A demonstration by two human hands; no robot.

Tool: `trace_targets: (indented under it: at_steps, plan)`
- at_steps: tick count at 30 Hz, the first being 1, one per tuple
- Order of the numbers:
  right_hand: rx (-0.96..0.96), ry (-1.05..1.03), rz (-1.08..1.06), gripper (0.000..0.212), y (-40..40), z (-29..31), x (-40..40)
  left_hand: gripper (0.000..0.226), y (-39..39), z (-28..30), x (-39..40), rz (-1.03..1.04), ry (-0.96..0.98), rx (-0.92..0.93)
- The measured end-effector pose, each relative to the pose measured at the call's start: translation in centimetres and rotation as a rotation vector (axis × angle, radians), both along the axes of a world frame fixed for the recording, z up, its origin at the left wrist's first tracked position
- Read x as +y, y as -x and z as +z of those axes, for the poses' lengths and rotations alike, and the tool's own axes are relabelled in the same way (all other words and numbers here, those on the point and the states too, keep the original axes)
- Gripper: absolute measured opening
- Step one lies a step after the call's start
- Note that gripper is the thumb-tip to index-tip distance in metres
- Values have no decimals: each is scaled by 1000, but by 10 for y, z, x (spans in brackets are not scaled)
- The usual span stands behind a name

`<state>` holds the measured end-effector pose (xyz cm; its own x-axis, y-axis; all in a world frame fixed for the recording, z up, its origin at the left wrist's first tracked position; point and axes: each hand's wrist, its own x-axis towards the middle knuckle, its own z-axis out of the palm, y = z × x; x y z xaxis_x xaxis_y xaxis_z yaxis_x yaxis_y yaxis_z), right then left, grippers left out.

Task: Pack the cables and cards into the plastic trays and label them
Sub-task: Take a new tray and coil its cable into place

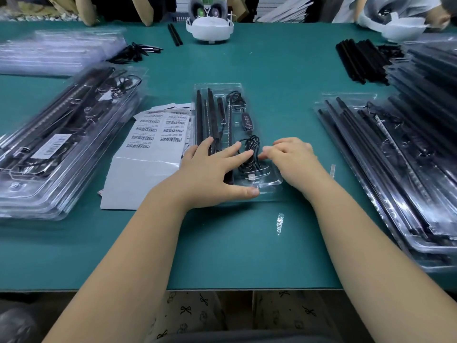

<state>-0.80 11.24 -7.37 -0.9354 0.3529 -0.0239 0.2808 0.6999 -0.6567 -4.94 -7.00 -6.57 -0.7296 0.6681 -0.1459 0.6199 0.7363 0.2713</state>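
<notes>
Packed stack (57,144): lay well to the left of the grip; a barcode label showed on the top tray, so it was judged to hold finished units kept clear of the work.
Label sheets (148,144): lay just left of the left hand, touching the tray's left edge; judged to be placed there for quick reach at the labelling step.
Left hand (212,174): lay flat on the near left part of the tray, fingers straight and spread over the black rods, thumb along the near rim; it grasped nothing. The flat press was judged to steady the tray and hold the lid down.
Tray (222,87): sat under both hands at table centre, long axis running away from the person; no label was visible on it.
Cable (249,149): lay coiled in the near right compartment, between the two hands, directly under the fingertips of both.
Right hand (294,159): rested on the tray's near right edge, fingers curled toward the cable; whether they pinched the cable or only pressed the plastic could not be told. Judged to be seating the coil.
Unpacked trays (395,169): were stacked well to the right of the grip, judged to be awaiting the same step.
</notes>
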Motion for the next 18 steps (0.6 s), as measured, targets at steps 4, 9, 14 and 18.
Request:
trace_targets:
  at_steps: [4,9,14,18]
  plan:
    - [20,-62,-4,37,2,-7,-5,95,0,-2,-2,-11,8,9]
    - [142,9,-98,29,-1,-13,-9,85,4,-5,-2,-23,-8,27]
    - [244,-43,-109,45,-5,-10,-5,84,4,-8,-2,-23,-32,46]
    - [150,-135,30,37,-3,-6,-3,89,-1,-10,-1,-40,-23,124]
